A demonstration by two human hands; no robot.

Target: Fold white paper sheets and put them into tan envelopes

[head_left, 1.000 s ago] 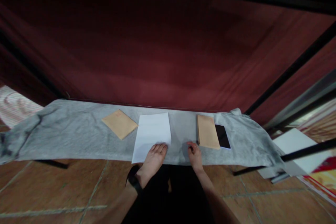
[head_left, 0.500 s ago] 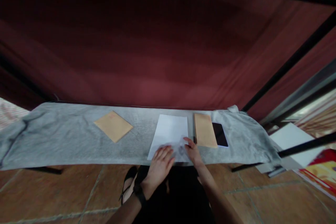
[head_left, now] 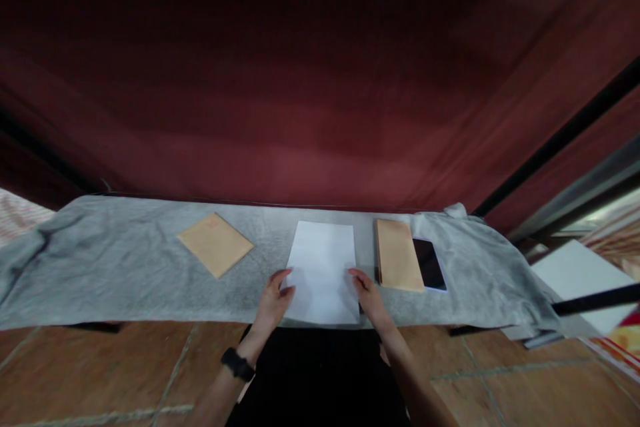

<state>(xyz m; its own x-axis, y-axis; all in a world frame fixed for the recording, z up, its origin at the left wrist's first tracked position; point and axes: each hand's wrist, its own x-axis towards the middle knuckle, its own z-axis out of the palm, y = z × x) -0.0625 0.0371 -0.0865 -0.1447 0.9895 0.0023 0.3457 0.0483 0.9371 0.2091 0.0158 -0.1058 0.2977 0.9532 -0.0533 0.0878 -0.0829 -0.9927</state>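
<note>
A red curtain [head_left: 320, 113] hung behind the worktop's grey cloth [head_left: 125, 267]. A white sheet [head_left: 323, 267] lay at the cloth's near edge, between a lone tan envelope [head_left: 215, 252] and an envelope stack [head_left: 397, 263] beside a dark phone [head_left: 430, 263]. The left hand [head_left: 274, 297] and the right hand [head_left: 369, 293], loosely curled, touched the sheet's side edges; any pinch could not be told.

No writing, number or brand can be read anywhere. The white paper sheet [head_left: 323, 267] on the grey-clothed counter [head_left: 125, 267] looks blank. The tan paper envelope [head_left: 215, 245] to its left bears a faint reddish mark near its far corner, too blurred to make out. The red and yellow printed sheet [head_left: 629, 340] at the right edge is only a smear of colour.
</note>
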